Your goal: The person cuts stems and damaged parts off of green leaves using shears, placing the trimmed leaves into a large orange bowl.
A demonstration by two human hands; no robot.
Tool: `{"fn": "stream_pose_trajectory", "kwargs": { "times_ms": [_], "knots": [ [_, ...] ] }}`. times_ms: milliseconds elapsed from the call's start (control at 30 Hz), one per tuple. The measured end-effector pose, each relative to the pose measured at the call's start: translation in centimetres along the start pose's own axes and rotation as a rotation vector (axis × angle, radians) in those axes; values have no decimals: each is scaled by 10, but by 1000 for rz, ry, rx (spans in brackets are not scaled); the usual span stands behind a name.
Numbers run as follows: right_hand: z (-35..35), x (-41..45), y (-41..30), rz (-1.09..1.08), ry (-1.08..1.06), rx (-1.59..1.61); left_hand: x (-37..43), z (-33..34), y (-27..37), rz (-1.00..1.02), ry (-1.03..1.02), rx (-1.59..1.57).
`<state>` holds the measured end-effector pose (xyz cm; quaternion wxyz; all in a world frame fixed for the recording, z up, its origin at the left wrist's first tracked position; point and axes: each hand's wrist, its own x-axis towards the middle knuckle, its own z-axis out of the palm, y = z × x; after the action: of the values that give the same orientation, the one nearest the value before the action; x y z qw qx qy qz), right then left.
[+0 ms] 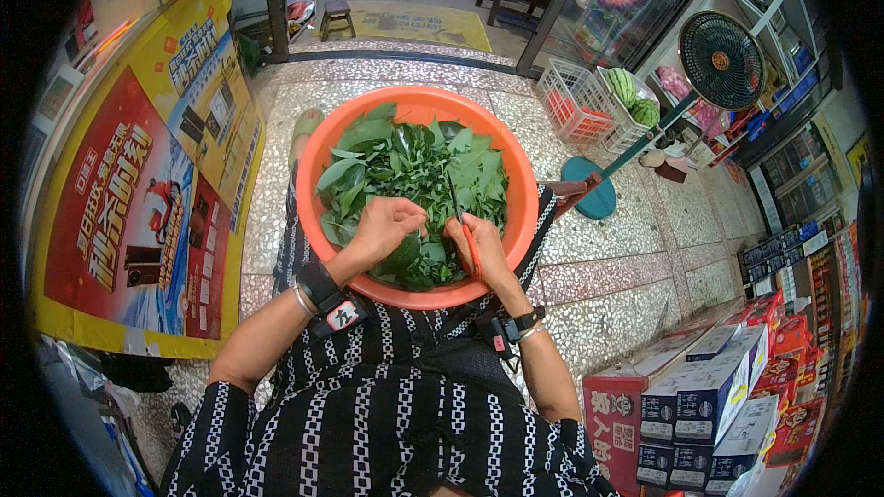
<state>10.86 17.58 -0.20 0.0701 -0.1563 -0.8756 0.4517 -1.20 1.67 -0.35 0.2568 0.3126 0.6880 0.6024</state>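
An orange plastic basin (416, 96) rests on the lap, filled with green leaves (476, 164); whole leaves lie around the rim side and cut strips lie towards the middle. My right hand (478, 246), over the basin's right part, holds scissors with orange handles (472, 248), the dark blades pointing away from me. My left hand (394, 222) is over the leaves left of the scissors, its thumb and fingertips brought together; whether something small is between them cannot be told.
A standing fan (722, 61) with a green round base is at the right, near plastic crates (577, 100), one with watermelons (621, 88). Milk cartons (697, 400) are stacked at lower right. A yellow poster-covered counter (145, 207) stands left. A small stool (337, 14) is beyond the doorway.
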Motion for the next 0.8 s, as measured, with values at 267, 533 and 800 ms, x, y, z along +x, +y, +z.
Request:
{"fn": "stream_pose_trajectory", "kwargs": {
  "times_ms": [267,533,800],
  "knots": [
    [6,2,-2,-225,-58,50,0,1,5,-49,-64,29],
    [3,0,0,-136,-9,-24,2,-2,1,0,4,-37],
    [12,6,6,-323,1,-59,0,-1,4,25,-51,72]
  ]
}}
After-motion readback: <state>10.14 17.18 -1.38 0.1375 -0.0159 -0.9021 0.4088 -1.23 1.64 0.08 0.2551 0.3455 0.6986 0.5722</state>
